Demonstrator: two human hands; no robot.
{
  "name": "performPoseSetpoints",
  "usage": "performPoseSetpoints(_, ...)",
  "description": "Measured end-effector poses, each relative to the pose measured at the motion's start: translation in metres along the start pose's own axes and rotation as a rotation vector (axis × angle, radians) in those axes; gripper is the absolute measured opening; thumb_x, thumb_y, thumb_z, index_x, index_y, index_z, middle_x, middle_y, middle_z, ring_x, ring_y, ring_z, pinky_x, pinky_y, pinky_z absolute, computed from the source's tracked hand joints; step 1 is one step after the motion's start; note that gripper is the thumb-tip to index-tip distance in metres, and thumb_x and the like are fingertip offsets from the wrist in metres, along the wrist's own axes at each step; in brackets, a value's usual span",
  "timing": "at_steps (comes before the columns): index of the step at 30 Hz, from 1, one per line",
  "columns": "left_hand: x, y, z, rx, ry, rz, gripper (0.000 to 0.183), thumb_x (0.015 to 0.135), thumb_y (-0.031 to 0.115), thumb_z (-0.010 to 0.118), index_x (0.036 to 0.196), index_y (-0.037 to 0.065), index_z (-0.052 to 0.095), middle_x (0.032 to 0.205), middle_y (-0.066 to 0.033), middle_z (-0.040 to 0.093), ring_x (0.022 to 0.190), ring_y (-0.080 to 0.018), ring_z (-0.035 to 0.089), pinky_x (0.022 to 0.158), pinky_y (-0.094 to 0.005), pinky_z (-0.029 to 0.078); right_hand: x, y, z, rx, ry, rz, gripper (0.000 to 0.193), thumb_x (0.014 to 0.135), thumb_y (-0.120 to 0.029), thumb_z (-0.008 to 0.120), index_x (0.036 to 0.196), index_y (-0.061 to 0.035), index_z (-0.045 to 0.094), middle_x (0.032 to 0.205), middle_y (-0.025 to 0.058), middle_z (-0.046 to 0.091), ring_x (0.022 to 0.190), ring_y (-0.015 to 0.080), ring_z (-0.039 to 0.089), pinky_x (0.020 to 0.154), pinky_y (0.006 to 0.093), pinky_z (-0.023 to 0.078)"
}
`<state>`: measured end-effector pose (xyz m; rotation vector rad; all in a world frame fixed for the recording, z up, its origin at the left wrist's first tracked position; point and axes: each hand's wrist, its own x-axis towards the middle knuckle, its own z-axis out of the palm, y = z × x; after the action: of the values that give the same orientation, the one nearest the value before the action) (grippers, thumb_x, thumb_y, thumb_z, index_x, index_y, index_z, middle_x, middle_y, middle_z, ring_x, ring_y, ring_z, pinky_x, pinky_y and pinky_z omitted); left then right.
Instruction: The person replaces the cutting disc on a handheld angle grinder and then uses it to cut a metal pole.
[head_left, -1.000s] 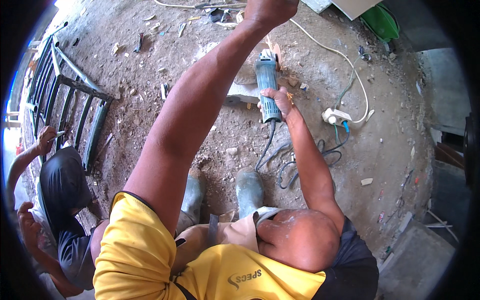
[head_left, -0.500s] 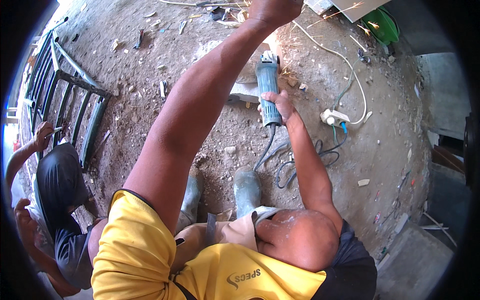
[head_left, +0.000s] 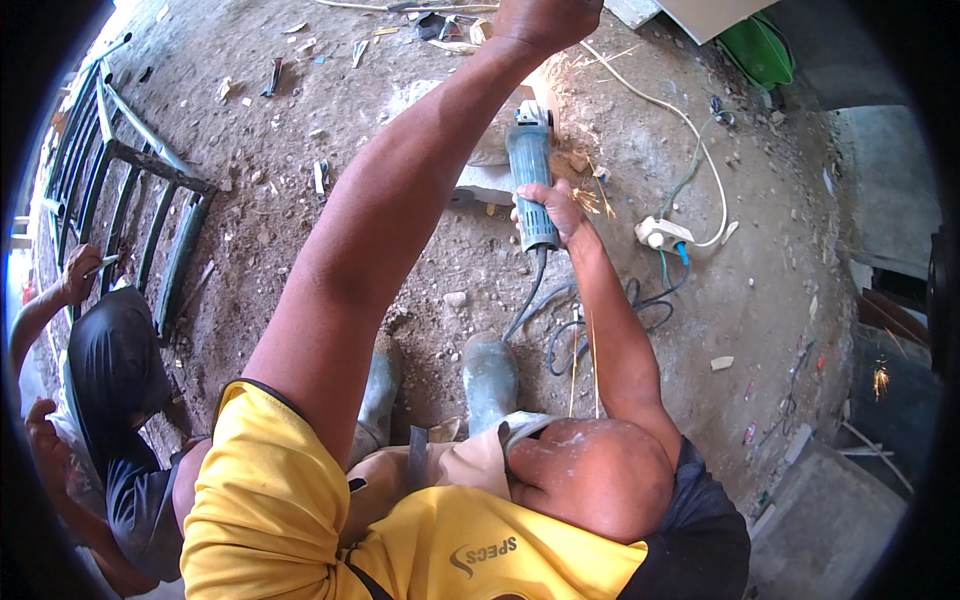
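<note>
Grinder (head_left: 528, 160) points lengthwise away from the person, left hand (head_left: 552, 20) up beyond its head at the view's top edge, grip impossible to tell, while right hand (head_left: 556, 208), the nearer, clamps the rear body, sparks (head_left: 583, 202) just beside!

Yellow shirt (head_left: 400, 540) | front: one short dark printed word (head_left: 497, 549) | dark curved mark (head_left: 461, 562) beside it
</note>
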<state>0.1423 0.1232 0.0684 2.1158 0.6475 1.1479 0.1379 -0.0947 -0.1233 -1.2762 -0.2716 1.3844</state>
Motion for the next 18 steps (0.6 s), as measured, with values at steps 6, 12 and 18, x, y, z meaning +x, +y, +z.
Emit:
performPoseSetpoints(6, 0.0, 0.006, -0.002, -0.005, -0.024, -0.063, 0.022, 0.092, 0.023, 0.052, 0.099, 0.002, 0.055, 0.081, -0.0302, 0.065, 0.08, -0.0489, 0.065, 0.071, -0.0587, 0.05, -0.005, -0.005, 0.004, 0.016, 0.035, 0.042, 0.031, 0.079, -0.017, 0.074, 0.096, 0.0067, 0.061, 0.072, 0.0124, 0.064, 0.053, 0.0214, 0.066, 0.046, 0.0339, 0.056)
performPoseSetpoints(12, -0.001, 0.008, -0.007, 0.009, -0.046, -0.06, 0.024, 0.092, 0.023, 0.052, 0.102, 0.001, 0.055, 0.083, -0.0307, 0.065, 0.081, -0.049, 0.065, 0.073, -0.0588, 0.05, -0.011, 0.0, 0.001, -0.032, 0.003, 0.009, 0.035, 0.08, -0.021, 0.072, 0.099, 0.006, 0.059, 0.077, 0.0143, 0.065, 0.055, 0.0221, 0.066, 0.05, 0.0356, 0.058)
performPoseSetpoints(18, -0.001, 0.002, -0.001, 0.009, -0.008, -0.018, 0.023, 0.091, 0.022, 0.054, 0.103, 0.002, 0.055, 0.081, -0.0294, 0.065, 0.079, -0.0489, 0.065, 0.071, -0.059, 0.05, -0.016, 0.005, 0.002, -0.017, 0.025, -0.023, 0.036, 0.08, -0.021, 0.072, 0.099, 0.0063, 0.06, 0.077, 0.0135, 0.065, 0.057, 0.0219, 0.067, 0.051, 0.0355, 0.059)
